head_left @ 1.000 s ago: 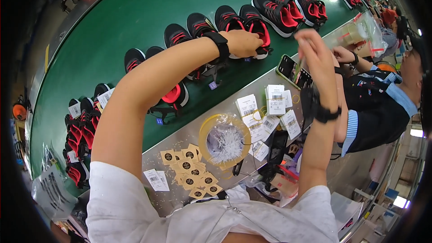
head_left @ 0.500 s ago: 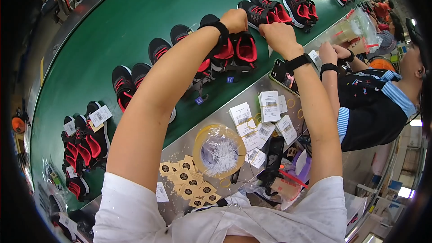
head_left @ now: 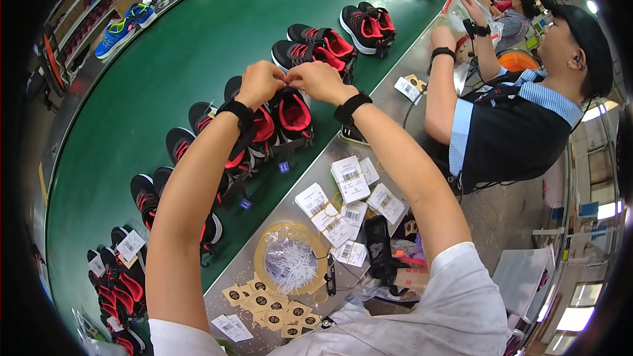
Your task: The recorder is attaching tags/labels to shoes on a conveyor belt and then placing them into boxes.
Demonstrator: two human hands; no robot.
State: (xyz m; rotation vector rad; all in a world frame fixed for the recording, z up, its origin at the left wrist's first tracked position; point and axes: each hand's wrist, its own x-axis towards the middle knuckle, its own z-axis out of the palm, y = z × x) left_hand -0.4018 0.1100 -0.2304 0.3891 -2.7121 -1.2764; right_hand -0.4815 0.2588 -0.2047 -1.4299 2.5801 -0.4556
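My left hand [head_left: 262, 84] and my right hand [head_left: 320, 83] meet fingertip to fingertip over a black sneaker [head_left: 295, 117] with a red lining. Both sets of fingers are pinched closed, and what lies between them is too small to make out. The sneaker's strap and laces are mostly covered by my hands. Another black sneaker [head_left: 262, 126] of the same kind is beside it, partly behind my left wrist. Just beyond my right hand sits a pair of matching sneakers [head_left: 315, 46].
More black-and-red sneakers [head_left: 120, 283] line the green belt [head_left: 132, 138]. On the metal ledge lie white barcode tags [head_left: 351, 178], brown square cards [head_left: 264, 303] and a yellow-rimmed bowl [head_left: 261, 257] of white plastic strands. A co-worker [head_left: 514, 138] sits at right; blue shoes [head_left: 117, 36] stand far left.
My hands were apart over the shoes and have come together, fingertips meeting. The view has shifted, so shoes and ledge appear further left. The co-worker's hands have risen, one lifted higher.
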